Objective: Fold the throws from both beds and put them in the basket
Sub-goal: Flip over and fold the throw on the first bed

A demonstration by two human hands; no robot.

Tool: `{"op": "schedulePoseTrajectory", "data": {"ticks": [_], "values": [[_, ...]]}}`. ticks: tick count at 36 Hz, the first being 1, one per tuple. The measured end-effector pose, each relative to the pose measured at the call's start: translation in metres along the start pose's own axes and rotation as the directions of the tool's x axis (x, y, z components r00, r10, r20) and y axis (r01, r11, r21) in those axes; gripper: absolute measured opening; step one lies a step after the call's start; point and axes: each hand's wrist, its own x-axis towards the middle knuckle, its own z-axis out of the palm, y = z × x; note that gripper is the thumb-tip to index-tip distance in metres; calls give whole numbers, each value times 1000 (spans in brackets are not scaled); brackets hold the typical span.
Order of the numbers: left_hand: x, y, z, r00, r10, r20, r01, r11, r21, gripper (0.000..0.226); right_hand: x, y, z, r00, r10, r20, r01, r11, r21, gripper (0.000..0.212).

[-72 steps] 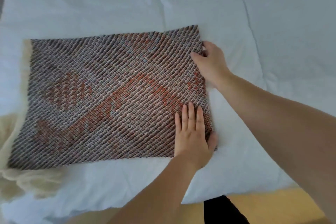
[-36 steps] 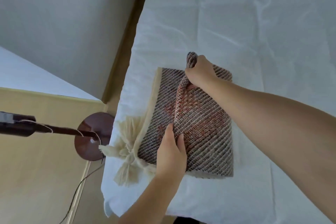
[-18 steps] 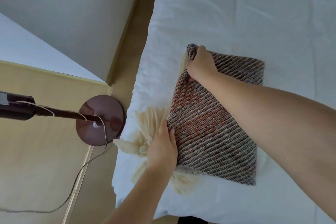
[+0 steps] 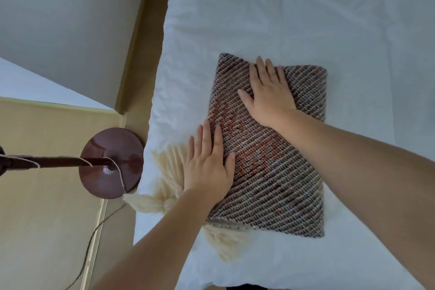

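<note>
A brown, grey and orange woven throw (image 4: 277, 183) lies folded into a compact rectangle on the white bed (image 4: 306, 19), near its left edge. Cream tassels (image 4: 167, 186) stick out from under its left and lower sides. My left hand (image 4: 209, 167) rests flat, fingers spread, on the throw's left edge and the tassels. My right hand (image 4: 268, 94) presses flat on the upper part of the throw. Neither hand grips the fabric. No basket is in view.
A dark red round lamp base (image 4: 110, 162) with its pole and a cord stands on the tan floor just left of the bed. A pale wall (image 4: 58, 19) and a wooden bed frame strip (image 4: 138, 35) run along the left.
The throw was folded over once more from right to left into a smaller rectangle. Both hands have let go of its edges and now lie flat on top.
</note>
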Motion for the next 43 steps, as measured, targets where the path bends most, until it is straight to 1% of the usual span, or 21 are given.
{"op": "schedulePoseTrajectory", "data": {"ticks": [3,5,7,9,14,19,22,24,26,28,30,31,32,35,36,37,38,39,40,41,43], "values": [[13,1,-5,999,-4,38,4,1000,-2,69,-18,43,4,994,110,28,-109,994,-30,79],[19,4,-8,998,-10,62,12,999,-44,70,-30,62,4,979,198,39,-198,980,-9,77],[24,3,-10,996,-25,82,32,995,-90,71,-41,64,3,963,262,53,-265,963,40,74],[25,4,-11,996,-30,83,39,993,-113,71,-58,55,6,955,289,63,-294,951,95,73],[21,4,-10,997,-31,77,40,991,-125,73,-125,17,28,957,273,95,-286,942,175,73],[21,6,-10,994,-57,98,68,992,-110,74,-196,-17,54,963,256,86,-270,930,251,73],[19,7,-9,991,-79,111,91,990,-112,75,-232,-27,70,974,194,115,-218,939,265,71],[20,7,-9,988,-106,115,123,981,-149,77,-245,-26,76,982,146,120,-175,944,281,71],[24,6,-11,983,-160,93,178,957,-231,80,-243,-16,74,985,152,84,-172,925,340,70],[35,6,-15,967,-251,55,255,916,-311,81,-230,-3,65,967,250,50,-244,851,466,70],[48,6,-21,935,-349,55,339,843,-417,77,-211,11,51,918,388,77,-344,686,641,71],[53,7,-24,922,-381,75,369,801,-472,72,-201,18,45,891,443,102,-377,592,712,71],[57,7,-26,913,-396,101,388,762,-518,66,-191,25,40,868,482,118,-393,522,757,71],[63,7,-35,887,-402,229,447,620,-645,47,-167,40,26,841,516,162,-409,411,814,64],[63,6,-39,874,-395,282,472,557,-683,41,-162,43,23,832,515,206,-419,341,842,60],[62,7,-42,862,-384,331,495,500,-710,35,-159,46,19,819,505,272,-439,245,865,58],[61,8,-45,856,-371,361,508,464,-726,30,-156,49,16,804,482,348,-461,137,876,57],[58,9,-49,859,-357,366,504,473,-722,24,-155,51,13,792,448,415,-481,40,876,56],[54,11,-52,870,-343,354,489,505,-712,20,-155,52,9,788,414,456,-491,-25,871,54],[49,14,-56,880,-334,337,472,546,-692,20,-157,53,4,794,389,466,-487,-52,872,50],[38,24,-67,903,-317,290,429,623,-654,26,-163,53,-10,816,379,436,-464,-20,886,44]]}}
